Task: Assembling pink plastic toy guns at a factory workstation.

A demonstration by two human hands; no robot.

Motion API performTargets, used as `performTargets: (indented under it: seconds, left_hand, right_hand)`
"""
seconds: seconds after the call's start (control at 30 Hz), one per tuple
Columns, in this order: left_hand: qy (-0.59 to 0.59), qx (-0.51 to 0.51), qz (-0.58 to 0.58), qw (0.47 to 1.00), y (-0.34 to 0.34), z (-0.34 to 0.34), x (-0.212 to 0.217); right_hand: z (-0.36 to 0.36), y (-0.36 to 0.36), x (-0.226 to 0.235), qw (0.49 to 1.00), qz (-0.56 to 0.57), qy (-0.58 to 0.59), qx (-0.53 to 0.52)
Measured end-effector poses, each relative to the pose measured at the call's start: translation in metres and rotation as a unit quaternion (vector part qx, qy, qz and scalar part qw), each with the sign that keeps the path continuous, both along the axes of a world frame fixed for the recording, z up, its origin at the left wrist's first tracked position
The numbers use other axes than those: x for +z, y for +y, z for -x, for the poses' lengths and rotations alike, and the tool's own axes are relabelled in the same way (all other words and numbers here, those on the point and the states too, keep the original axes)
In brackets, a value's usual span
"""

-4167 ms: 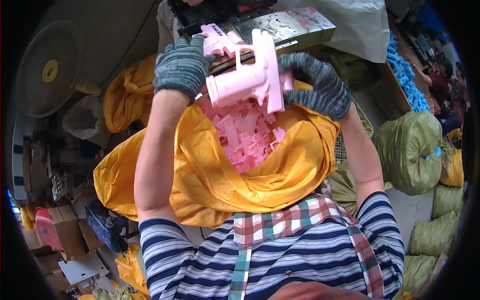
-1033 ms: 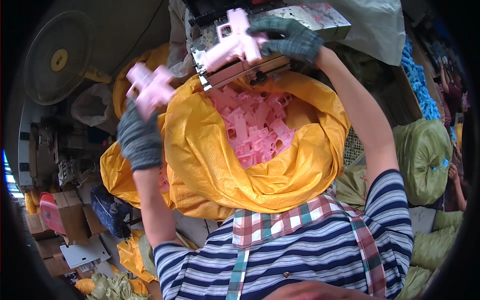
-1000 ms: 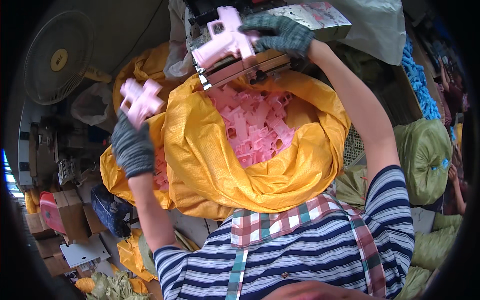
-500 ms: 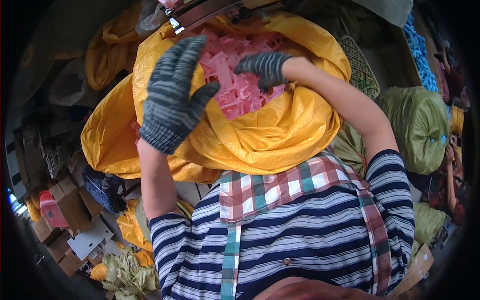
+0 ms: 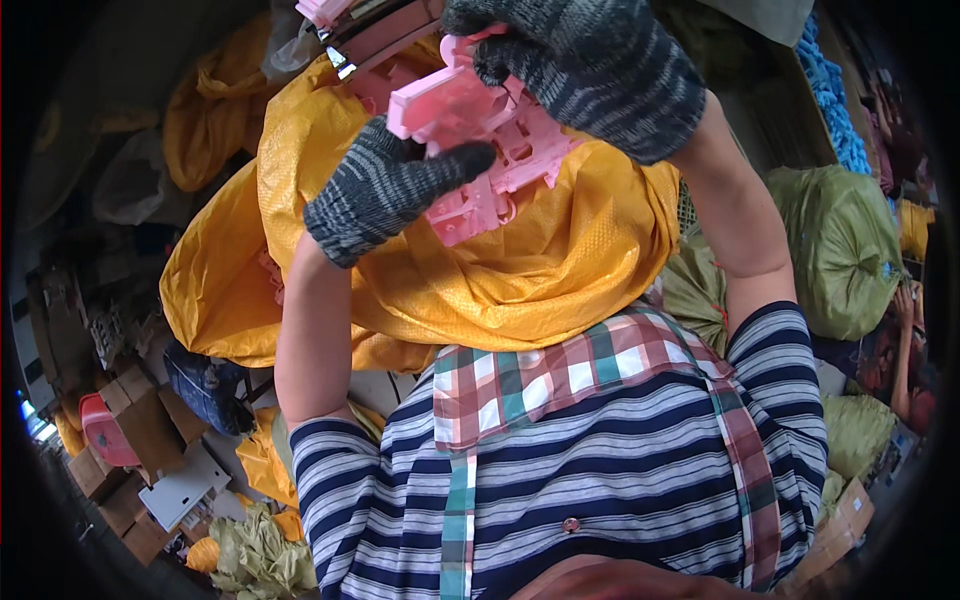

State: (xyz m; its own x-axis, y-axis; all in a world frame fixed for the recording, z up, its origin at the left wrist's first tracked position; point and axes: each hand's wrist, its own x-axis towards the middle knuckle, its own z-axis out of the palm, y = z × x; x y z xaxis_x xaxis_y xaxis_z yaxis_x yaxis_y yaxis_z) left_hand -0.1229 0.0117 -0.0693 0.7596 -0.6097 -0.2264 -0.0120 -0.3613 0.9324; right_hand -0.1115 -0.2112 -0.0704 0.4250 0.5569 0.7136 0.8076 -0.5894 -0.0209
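Note:
My right hand (image 5: 600, 75), in a dark grey striped knit glove, is curled round the upper end of a pink plastic part (image 5: 450, 105) and holds it up above the sack. By the part's lower left end is my left hand (image 5: 375, 190), gloved alike, its thumb stretched away from the fingers. The part hides some of those fingertips, and I cannot tell whether they touch it. Below both hands, a yellow woven sack (image 5: 540, 280) gapes with its rim rolled down. Many pink plastic pieces (image 5: 465, 215) are heaped in it.
Part of a machine (image 5: 385, 35) with a metal edge juts over the sack's far side. Green stuffed sacks (image 5: 835, 250) stand at right, near a blue heap (image 5: 835, 95). Cardboard boxes (image 5: 145, 415) and a red plastic tub (image 5: 105, 430) lie at left. Another person's arm (image 5: 900, 350) shows far right.
My right hand has come up out of the sack, now holding a pink plastic part. My left hand has lowered and turned inward toward the part.

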Motion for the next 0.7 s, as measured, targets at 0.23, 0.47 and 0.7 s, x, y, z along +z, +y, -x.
performTargets:
  seconds: [0.23, 0.47, 0.7]
  left_hand:
    - [-0.670, 0.099, -0.216, 0.703, -0.002, -0.010, 0.004]
    - [-0.710, 0.190, -0.265, 0.624, -0.005, -0.099, 0.016]
    - [-0.562, 0.109, -0.436, 0.694, -0.005, -0.103, 0.040]
  right_hand:
    - [0.026, -0.001, 0.021, 0.964, -0.073, 0.253, 0.029]
    - [0.003, -0.036, 0.039, 0.933, -0.157, 0.314, -0.078]
    - [-0.007, -0.035, 0.027, 0.891, -0.240, 0.385, -0.019]
